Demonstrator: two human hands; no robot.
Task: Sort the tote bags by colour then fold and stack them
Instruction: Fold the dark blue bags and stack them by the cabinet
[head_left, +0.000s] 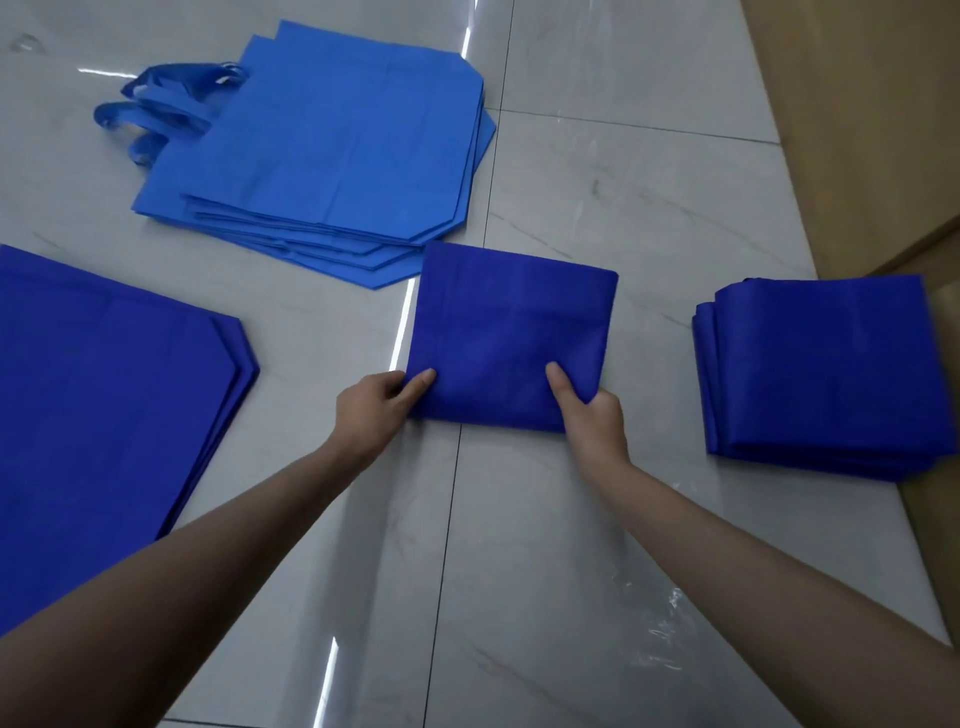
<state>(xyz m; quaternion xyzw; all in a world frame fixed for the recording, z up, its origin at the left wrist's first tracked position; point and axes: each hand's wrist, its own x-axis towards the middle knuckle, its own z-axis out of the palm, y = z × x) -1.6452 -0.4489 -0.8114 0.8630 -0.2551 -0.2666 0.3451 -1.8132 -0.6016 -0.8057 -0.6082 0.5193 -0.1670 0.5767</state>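
A folded dark blue tote bag (511, 322) lies on the floor in the middle. My left hand (376, 408) pinches its near left corner, thumb on top. My right hand (592, 410) pinches its near right corner the same way. To the right sits a stack of folded dark blue bags (826, 369). At the left edge lies a pile of unfolded dark blue bags (104, 384). Further back is a pile of unfolded light blue bags (332, 150), their handles (161, 109) pointing left.
Everything lies on a glossy grey tiled floor (519, 545) with bright light reflections. A brown cardboard sheet (872, 119) runs along the right side, and the folded stack's right edge lies partly on it.
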